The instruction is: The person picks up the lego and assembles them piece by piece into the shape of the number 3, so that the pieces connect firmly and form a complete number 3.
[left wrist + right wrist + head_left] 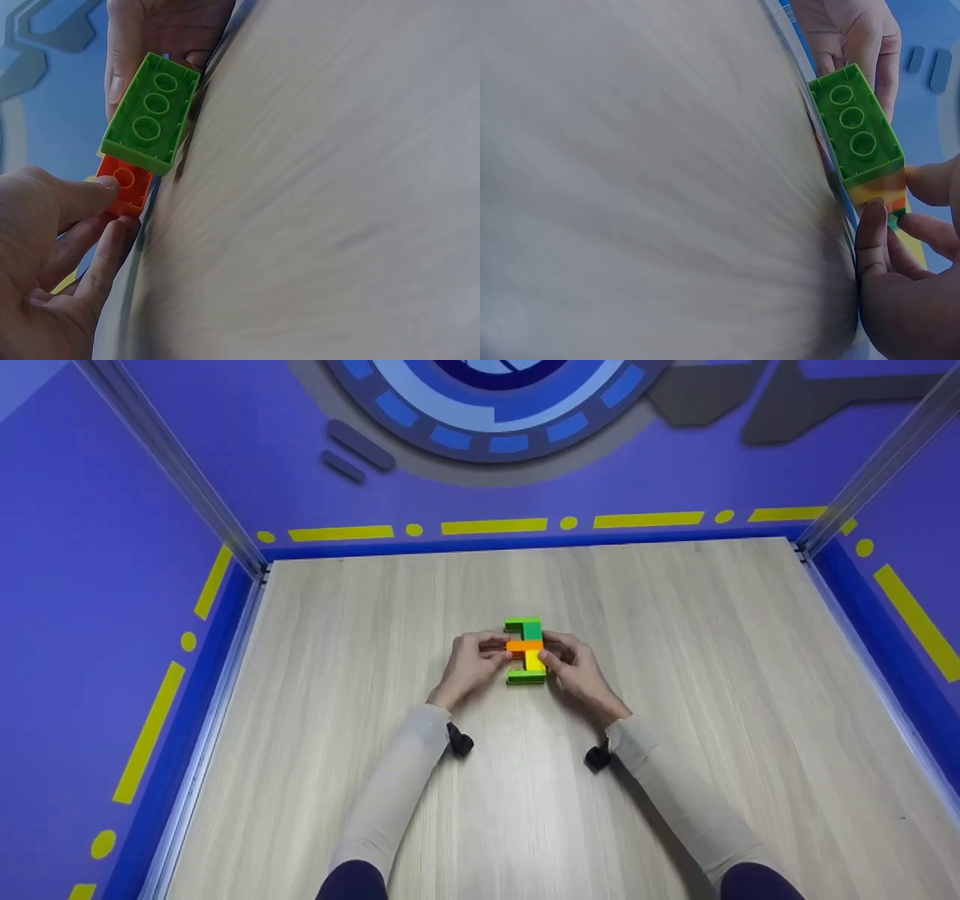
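Observation:
A small assembly of toy building bricks sits between both hands near the middle of the table. It joins a light green brick (pixel 526 678) at the near end, a yellow brick (pixel 532 661), an orange brick (pixel 523 646) and a darker green brick (pixel 532 630), with another light green piece (pixel 517 622) at the far end. My left hand (pixel 472 664) pinches the orange brick between thumb and fingers. From the other side my right hand (pixel 579 666) grips the stack around the yellow brick. Both wrist views show the hollow, tubed underside of the near green brick (pixel 152 112).
The pale wood-grain table (pixel 525 810) stretches around the hands. Blue panels with yellow markings (pixel 495 526) rise at the back and both sides, joined by metal corner posts (pixel 180 465). A small black device (pixel 460 741) is strapped at each wrist.

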Available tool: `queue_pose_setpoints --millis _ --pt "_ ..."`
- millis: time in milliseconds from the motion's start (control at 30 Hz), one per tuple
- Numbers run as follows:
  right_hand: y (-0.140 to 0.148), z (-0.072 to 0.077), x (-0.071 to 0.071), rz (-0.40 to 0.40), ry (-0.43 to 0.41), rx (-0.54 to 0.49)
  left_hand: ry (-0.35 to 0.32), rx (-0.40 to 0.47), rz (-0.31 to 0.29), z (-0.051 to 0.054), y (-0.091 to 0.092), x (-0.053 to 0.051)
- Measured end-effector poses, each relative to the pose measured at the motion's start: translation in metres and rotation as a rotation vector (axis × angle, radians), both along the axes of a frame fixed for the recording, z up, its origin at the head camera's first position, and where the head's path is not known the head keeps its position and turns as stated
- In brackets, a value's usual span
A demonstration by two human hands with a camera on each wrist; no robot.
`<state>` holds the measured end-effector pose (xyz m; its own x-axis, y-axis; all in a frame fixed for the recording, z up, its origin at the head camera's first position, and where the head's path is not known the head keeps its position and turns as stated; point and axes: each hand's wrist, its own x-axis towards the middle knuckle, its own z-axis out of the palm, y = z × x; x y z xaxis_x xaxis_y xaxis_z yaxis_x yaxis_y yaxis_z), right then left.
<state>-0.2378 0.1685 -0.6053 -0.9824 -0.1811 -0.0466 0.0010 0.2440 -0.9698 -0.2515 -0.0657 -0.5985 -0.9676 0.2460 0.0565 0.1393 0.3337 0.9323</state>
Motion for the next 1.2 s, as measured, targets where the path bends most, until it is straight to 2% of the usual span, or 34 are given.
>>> queue_pose_setpoints --millis 367,533,833,1200 --pt "0.0012 0.0005 0.0028 0.013 -0.016 0.024 -0.018 -0.016 0.004 0.0003 0.0002 0.0004" --pt "0.0010 -0.0011 0.0018 0.014 0.003 0.031 -0.015 -0.018 0.004 -0.0014 -0.0005 0.0001" --pt "-0.0015 -0.0028 -0.0021 0.011 0.016 0.042 -0.018 -0.006 -0.001 -0.0039 -0.0025 -0.0042" --pt "-0.0025 -0.0072 -0.0004 0.014 0.009 0.049 -0.061 0.020 0.006 -0.0080 -0.0028 -0.0007"
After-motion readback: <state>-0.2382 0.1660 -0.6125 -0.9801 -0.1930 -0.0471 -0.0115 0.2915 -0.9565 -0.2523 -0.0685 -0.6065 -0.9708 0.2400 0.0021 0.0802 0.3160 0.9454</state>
